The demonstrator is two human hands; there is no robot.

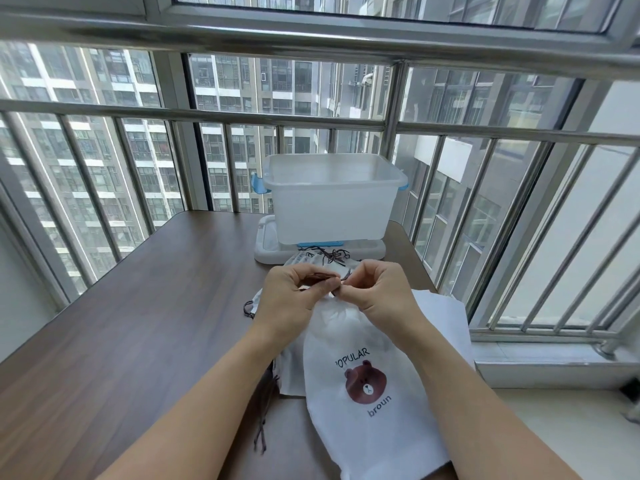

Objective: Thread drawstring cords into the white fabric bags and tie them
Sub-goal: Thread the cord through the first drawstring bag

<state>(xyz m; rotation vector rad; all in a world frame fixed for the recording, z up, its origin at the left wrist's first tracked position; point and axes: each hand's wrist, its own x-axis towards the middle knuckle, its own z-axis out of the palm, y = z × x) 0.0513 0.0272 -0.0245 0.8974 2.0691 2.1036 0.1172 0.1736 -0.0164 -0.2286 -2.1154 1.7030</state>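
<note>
1. Hands: left hand (289, 299) and right hand (379, 292) meet, both pinching a brown cord (341, 279) at the bag mouth.
2. White bear-print bag (367, 403) lies on the wooden surface (138, 323), before a plastic bin (329, 199).

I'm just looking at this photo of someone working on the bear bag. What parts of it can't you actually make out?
All from the head view:
- The gathered mouth of the white fabric bag with a brown bear print: covered by the left hand and right hand.
- Whether the thin dark brown drawstring cord is knotted: too small, pinched between fingertips.
- The bag's lower corner: cut off by the bottom edge.
- Contents of the translucent white plastic storage box: walls too cloudy.
</note>
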